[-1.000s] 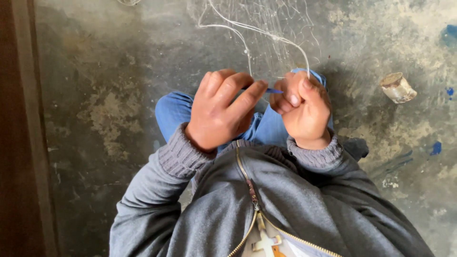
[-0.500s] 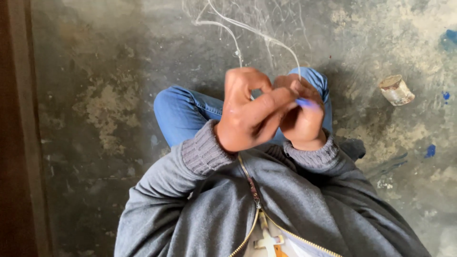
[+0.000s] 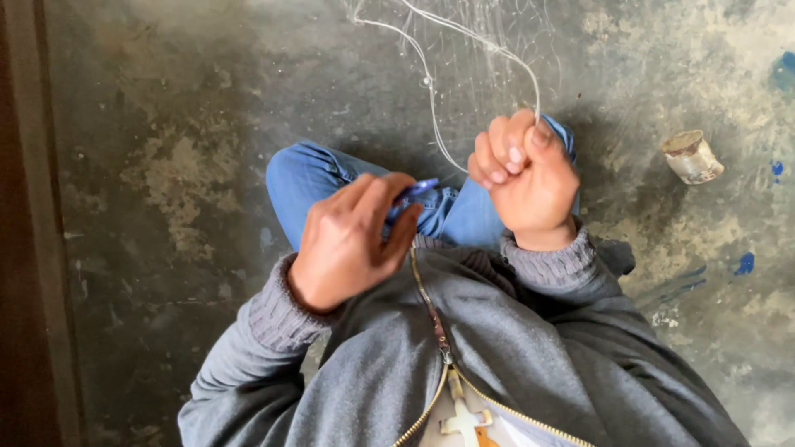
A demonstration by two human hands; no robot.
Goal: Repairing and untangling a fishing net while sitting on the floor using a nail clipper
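The left hand point(image 3: 352, 244) curls tightly around a small blue plastic tool point(image 3: 414, 192), whose smooth tip pokes out just past the fingers. Beside it, a little higher, the right hand point(image 3: 526, 178) is a closed fist pinching thin, glossy white cord point(image 3: 431, 91) that loops away above the knuckles, over fine netting point(image 3: 497, 33) on rough, mottled concrete floor point(image 3: 182, 165). A short, stubby cylinder point(image 3: 691, 156) lies well right of the fist.

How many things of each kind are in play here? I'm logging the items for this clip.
Hands: 2, left hand and right hand
Small blue tool: 1, blue tool in the left hand
Thin pale lines: 1 bundle, line pinched by the right hand
Small stubby cylinder: 1, cylinder on the floor
Total: 5
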